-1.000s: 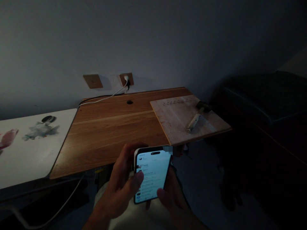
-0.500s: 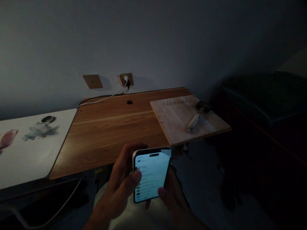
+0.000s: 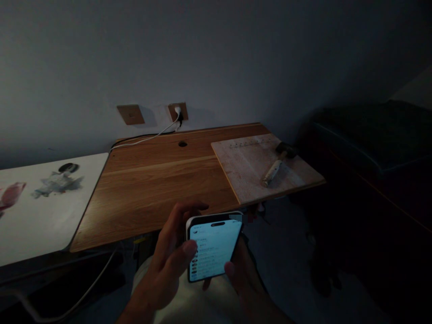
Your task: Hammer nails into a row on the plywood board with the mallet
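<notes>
A lit smartphone [image 3: 212, 247] with a white case is held low in front of me, its screen showing a list. My left hand [image 3: 167, 265] wraps round its left edge, fingers behind the top and thumb resting on the screen. My right hand [image 3: 245, 281] cups the phone's lower right side with its thumb at the screen's bottom corner. Both hands hover just in front of the near edge of a wooden desk [image 3: 151, 189].
A pale wooden board [image 3: 249, 168] overhangs the desk's right end with a hammer [image 3: 278, 162] lying on it. A white cable [image 3: 148, 137] runs from a wall socket [image 3: 177, 111]. A white table [image 3: 43, 211] with painted marks stands left. Dark furniture [image 3: 371, 139] fills the right.
The phone has tilted back a little and sunk slightly, so its screen looks shorter. My left thumb has slid a bit up the screen. Nothing on the desk has moved.
</notes>
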Demonstrator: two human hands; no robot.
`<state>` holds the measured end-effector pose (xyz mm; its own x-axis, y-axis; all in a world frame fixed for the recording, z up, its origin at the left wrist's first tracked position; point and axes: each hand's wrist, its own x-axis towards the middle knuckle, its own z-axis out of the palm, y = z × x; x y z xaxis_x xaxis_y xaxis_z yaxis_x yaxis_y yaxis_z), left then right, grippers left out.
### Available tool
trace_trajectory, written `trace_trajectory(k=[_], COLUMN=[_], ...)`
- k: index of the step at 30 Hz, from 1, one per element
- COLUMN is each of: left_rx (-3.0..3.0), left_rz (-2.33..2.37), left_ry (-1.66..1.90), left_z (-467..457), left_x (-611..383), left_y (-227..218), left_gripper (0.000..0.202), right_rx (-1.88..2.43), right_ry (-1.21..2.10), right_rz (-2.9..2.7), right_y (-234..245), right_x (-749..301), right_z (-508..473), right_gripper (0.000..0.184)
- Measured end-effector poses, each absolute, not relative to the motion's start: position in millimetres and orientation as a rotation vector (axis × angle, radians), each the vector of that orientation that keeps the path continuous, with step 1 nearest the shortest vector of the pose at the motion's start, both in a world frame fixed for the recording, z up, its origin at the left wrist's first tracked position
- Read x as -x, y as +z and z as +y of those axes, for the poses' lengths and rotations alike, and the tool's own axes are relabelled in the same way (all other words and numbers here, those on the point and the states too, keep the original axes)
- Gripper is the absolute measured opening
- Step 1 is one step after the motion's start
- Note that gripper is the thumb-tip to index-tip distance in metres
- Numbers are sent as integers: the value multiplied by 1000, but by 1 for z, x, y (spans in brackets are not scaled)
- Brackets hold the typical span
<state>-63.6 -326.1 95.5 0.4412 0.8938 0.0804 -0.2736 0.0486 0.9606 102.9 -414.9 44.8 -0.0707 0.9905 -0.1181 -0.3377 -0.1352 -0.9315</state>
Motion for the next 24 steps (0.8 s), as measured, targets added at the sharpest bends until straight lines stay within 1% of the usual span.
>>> trace_trajectory(k=[5,12,16,21,24], left_rx=[-1161,-1196,-1312,-1374,-1357], left_rz=[658,643,699,737,731], left_ry=[995,1020,1036,993,998], left_z=[-326,-327,-328,-329,-329], left_x=[64,62,63,65,64], left_y=[96,100,102,102,102], left_gripper=[55,58,55,44,45], right_rx=[1017,1122,1128,1072,1079], right_ry=[1492,1482,1475,1473,1493], right_rz=[-909,-948,-955,-936,-921], right_y=[45,44,48,52,48], right_x=[-103,-105,-105,-104,-105], right_z=[-416,-420,-418,-417,-419], right_gripper=[58,56,61,54,53])
